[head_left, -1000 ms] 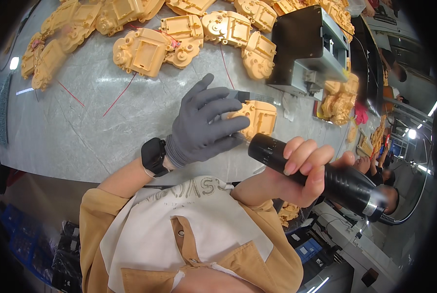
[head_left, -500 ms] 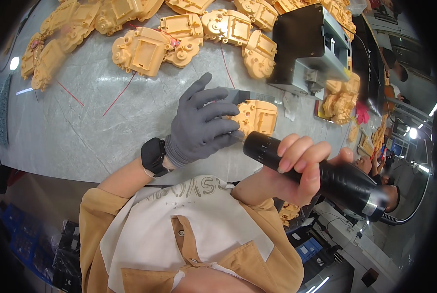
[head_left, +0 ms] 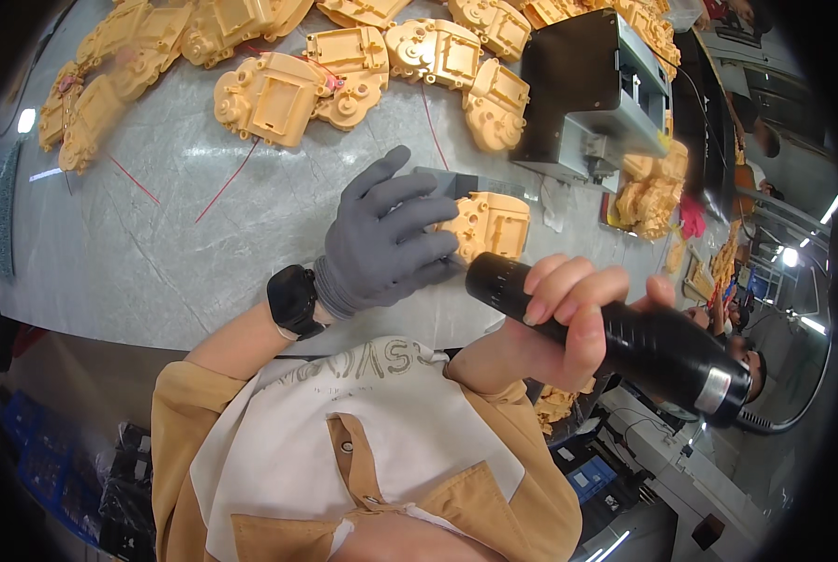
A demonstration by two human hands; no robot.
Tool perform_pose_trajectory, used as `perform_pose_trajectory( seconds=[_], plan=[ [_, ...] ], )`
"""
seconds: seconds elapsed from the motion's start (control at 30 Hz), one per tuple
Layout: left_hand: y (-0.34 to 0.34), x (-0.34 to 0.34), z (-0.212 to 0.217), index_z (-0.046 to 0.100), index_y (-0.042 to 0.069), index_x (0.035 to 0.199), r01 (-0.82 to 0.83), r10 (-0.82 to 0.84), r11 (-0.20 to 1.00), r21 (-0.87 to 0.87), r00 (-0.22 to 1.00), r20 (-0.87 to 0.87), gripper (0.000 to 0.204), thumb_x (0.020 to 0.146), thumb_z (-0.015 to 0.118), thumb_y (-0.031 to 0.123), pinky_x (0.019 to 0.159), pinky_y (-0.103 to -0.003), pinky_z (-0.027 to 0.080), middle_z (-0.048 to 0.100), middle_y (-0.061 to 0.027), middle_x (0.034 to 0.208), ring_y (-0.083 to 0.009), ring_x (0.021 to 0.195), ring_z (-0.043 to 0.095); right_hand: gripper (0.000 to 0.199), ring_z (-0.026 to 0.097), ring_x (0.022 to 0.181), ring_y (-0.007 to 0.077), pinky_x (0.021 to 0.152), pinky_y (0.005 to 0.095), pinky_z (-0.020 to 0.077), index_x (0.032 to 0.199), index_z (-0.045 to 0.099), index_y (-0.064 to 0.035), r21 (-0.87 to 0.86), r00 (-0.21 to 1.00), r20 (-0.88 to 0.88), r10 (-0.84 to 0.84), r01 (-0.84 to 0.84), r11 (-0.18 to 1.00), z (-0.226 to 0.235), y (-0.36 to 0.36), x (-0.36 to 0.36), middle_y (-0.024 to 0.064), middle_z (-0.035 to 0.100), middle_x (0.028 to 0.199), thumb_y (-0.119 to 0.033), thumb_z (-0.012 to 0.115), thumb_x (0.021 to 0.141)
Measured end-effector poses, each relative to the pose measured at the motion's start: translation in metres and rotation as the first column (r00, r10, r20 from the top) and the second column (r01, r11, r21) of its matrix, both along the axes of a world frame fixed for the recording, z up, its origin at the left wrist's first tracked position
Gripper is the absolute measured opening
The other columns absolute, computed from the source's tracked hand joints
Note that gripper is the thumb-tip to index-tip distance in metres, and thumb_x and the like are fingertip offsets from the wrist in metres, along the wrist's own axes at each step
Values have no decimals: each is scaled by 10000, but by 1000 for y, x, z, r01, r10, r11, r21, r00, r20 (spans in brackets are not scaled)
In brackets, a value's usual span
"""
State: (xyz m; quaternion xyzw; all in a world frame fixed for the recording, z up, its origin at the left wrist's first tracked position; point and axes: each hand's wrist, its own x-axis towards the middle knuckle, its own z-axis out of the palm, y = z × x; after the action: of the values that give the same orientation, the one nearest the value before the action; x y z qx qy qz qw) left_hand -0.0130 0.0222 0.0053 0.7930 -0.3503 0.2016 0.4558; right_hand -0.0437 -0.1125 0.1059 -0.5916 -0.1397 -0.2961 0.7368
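Note:
A yellow plastic housing (head_left: 494, 225) with moulded bosses and a rectangular recess sits against a grey metal block (head_left: 470, 184) on the table. My left hand (head_left: 386, 234), in a grey glove, reaches its left edge with fingers spread and the tips at or on that edge; the thumb is hidden. Wrapped in the fingers of my bare right hand (head_left: 578, 314) is a black power screwdriver (head_left: 625, 342), lying at a slant with its nose toward the housing's lower left corner. Its tip and any screw there are hidden beside my gloved fingers.
Several more yellow housings (head_left: 269, 98) lie along the far side, some with red wires (head_left: 227, 180). A black and grey machine (head_left: 583, 103) stands at the far right, with more housings (head_left: 658, 192) beside it. A cable (head_left: 775, 423) leaves the screwdriver's rear. Other people are at the right.
The screwdriver's rear end has swung slightly to the right and down, and its tip no longer shows. My left fingers have shifted slightly. The housing stays in place.

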Motion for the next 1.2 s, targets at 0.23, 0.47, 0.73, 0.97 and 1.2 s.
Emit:
perform_pose_trajectory(
  seconds=[0.23,0.47,0.73,0.97,1.2],
  plan=[
    [-10,0,4,464,90,1170,-44,46,999,11,976,-212,718,602,726,444,999,-495,304,493,-87,1136,-277,1036,472,589,481,465,200,507,386,443,1258,185,-68,-4,984,69,-165,166,986,2,-23,20,98,457,619,-7,484,754],
    [-12,-1,-3,485,103,1134,5,17,997,78,960,-280,669,586,731,397,982,-475,326,511,-79,1085,-250,1041,475,562,478,444,197,511,353,461,1222,177,-17,-37,979,2,-202,202,979,-8,-23,34,106,480,601,4,470,743],
    [-14,0,-5,495,93,1120,22,5,996,84,953,-302,661,587,734,404,980,-472,329,511,-95,1087,-246,1036,479,541,468,437,178,484,335,455,1197,211,-31,4,982,-41,-183,183,983,-12,-23,43,103,490,605,19,497,741],
    [-14,1,-5,474,109,1146,26,-4,998,57,935,-355,712,575,746,434,1018,-502,277,518,-53,1096,-262,1044,474,498,455,438,180,487,356,440,1186,266,-58,-67,984,-1,-180,180,981,-14,-22,38,90,461,606,17,487,747],
    [-11,3,-7,498,115,1139,34,-43,999,-32,932,-360,668,613,720,463,1018,-511,271,522,-48,1081,-265,1037,480,512,458,458,187,492,351,412,1240,290,-80,116,998,9,-55,53,992,-4,-28,32,79,429,629,9,438,757]
  ],
)
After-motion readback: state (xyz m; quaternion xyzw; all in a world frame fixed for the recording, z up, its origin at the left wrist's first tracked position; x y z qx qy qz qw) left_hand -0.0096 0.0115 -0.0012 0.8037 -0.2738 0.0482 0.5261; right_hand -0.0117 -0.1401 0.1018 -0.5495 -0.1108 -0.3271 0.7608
